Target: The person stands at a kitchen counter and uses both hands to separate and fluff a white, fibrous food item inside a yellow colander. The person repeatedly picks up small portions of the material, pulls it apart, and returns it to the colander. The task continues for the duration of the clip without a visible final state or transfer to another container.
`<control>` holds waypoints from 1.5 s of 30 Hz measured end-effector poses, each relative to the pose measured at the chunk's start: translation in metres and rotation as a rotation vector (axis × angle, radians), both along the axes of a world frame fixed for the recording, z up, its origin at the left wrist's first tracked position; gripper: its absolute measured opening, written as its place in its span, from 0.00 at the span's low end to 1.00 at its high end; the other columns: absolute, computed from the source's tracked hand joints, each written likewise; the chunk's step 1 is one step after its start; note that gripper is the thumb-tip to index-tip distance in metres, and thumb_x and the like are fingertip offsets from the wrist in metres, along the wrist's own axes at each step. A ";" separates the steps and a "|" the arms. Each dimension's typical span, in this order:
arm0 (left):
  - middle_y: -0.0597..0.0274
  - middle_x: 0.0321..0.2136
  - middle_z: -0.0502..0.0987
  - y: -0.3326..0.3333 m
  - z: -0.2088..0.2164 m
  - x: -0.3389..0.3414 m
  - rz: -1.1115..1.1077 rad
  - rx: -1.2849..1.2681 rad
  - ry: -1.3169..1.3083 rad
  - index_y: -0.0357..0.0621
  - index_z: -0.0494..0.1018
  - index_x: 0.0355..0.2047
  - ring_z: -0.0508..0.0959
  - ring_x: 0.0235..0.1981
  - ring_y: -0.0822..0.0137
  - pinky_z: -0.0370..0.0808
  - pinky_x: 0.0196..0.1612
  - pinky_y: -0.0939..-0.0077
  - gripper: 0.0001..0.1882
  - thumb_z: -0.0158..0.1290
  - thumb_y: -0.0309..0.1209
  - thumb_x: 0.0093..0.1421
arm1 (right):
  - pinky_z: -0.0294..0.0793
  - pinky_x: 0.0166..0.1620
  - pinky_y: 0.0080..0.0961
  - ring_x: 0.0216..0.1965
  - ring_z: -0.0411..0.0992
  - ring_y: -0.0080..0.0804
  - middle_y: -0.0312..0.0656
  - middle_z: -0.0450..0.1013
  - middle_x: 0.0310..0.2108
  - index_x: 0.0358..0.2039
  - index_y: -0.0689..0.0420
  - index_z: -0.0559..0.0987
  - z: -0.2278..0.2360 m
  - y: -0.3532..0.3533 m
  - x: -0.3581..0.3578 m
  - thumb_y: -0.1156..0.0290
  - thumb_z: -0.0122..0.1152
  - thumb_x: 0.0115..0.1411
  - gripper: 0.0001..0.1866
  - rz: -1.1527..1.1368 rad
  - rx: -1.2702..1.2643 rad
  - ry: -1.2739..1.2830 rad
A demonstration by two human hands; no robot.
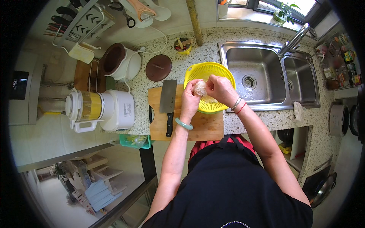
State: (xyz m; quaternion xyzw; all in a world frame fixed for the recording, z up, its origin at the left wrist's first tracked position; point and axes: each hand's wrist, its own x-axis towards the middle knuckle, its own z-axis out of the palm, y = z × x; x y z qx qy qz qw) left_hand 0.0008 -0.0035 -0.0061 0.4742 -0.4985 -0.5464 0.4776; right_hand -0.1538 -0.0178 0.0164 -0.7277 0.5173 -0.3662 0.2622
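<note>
My left hand (190, 99) holds a frilly, whitish clump of snow fungus (200, 88) up over a yellow plastic colander (208, 67). My right hand (222, 90) is closed, its fingertips pinched at the clump's right side; what exactly lies between them is hidden. More pale, translucent pieces (208, 100) show in the colander below my hands. The colander overlaps the back right of a wooden cutting board (201, 129). Left of my left forearm, a cleaver (168, 98) with a black handle lies flat on the board.
A double steel sink (249, 66) with a faucet (294, 40) is to the right. On the left stand a white blender (118, 110) and a white cooker pot (131, 65), its brown lid (158, 67) beside it. A small yellow pot (183, 45) sits behind the colander. A green bin (134, 141) hangs at the counter's front edge.
</note>
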 end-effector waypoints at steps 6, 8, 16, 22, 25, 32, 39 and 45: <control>0.64 0.42 0.77 0.002 0.000 -0.001 0.010 0.031 0.050 0.39 0.69 0.46 0.76 0.41 0.76 0.73 0.46 0.82 0.18 0.54 0.15 0.55 | 0.73 0.29 0.37 0.24 0.74 0.48 0.50 0.72 0.20 0.20 0.61 0.72 -0.005 0.000 0.002 0.75 0.61 0.46 0.07 -0.034 -0.007 -0.025; 0.64 0.42 0.77 0.002 0.000 0.000 0.010 0.042 0.067 0.39 0.69 0.46 0.76 0.41 0.76 0.73 0.47 0.82 0.18 0.54 0.16 0.55 | 0.74 0.28 0.35 0.24 0.74 0.47 0.51 0.73 0.20 0.20 0.62 0.72 -0.006 0.000 0.003 0.74 0.62 0.46 0.07 -0.050 -0.008 -0.054; 0.62 0.47 0.75 0.005 -0.003 0.006 -0.005 0.103 0.085 0.38 0.68 0.50 0.75 0.47 0.73 0.71 0.52 0.80 0.20 0.52 0.15 0.56 | 0.73 0.30 0.21 0.23 0.72 0.22 0.40 0.75 0.20 0.25 0.63 0.77 -0.020 0.001 -0.002 0.73 0.61 0.48 0.06 -0.131 0.327 -0.407; 0.62 0.47 0.75 0.005 -0.002 0.008 -0.001 0.095 0.123 0.38 0.68 0.50 0.75 0.47 0.73 0.72 0.52 0.79 0.20 0.53 0.15 0.56 | 0.72 0.30 0.18 0.25 0.71 0.19 0.37 0.75 0.24 0.27 0.64 0.76 -0.019 -0.002 -0.005 0.74 0.60 0.49 0.07 -0.118 0.478 -0.520; 0.63 0.47 0.75 0.005 -0.006 0.013 0.034 0.114 0.156 0.39 0.69 0.50 0.75 0.46 0.73 0.72 0.52 0.79 0.21 0.53 0.15 0.55 | 0.71 0.30 0.17 0.25 0.71 0.19 0.38 0.76 0.25 0.28 0.64 0.76 -0.012 -0.006 -0.009 0.74 0.60 0.51 0.07 -0.120 0.533 -0.632; 0.63 0.47 0.75 0.003 -0.007 0.016 0.039 0.146 0.189 0.39 0.69 0.50 0.75 0.46 0.72 0.72 0.52 0.77 0.21 0.53 0.15 0.54 | 0.74 0.35 0.29 0.31 0.76 0.38 0.47 0.77 0.30 0.32 0.61 0.80 -0.042 -0.012 -0.015 0.67 0.60 0.57 0.10 -0.059 0.178 -0.066; 0.64 0.46 0.75 0.004 -0.006 0.014 0.022 0.090 0.073 0.40 0.69 0.50 0.74 0.46 0.74 0.71 0.51 0.79 0.23 0.52 0.13 0.54 | 0.73 0.32 0.28 0.26 0.75 0.39 0.48 0.76 0.25 0.33 0.61 0.81 -0.004 -0.005 -0.009 0.69 0.60 0.55 0.10 0.027 0.186 -0.174; 0.63 0.44 0.76 0.004 -0.001 0.008 -0.014 0.025 -0.052 0.42 0.69 0.50 0.75 0.43 0.75 0.72 0.47 0.81 0.23 0.53 0.14 0.54 | 0.74 0.29 0.30 0.23 0.75 0.39 0.47 0.74 0.21 0.30 0.61 0.79 0.005 -0.001 -0.003 0.69 0.63 0.48 0.10 0.103 0.166 -0.136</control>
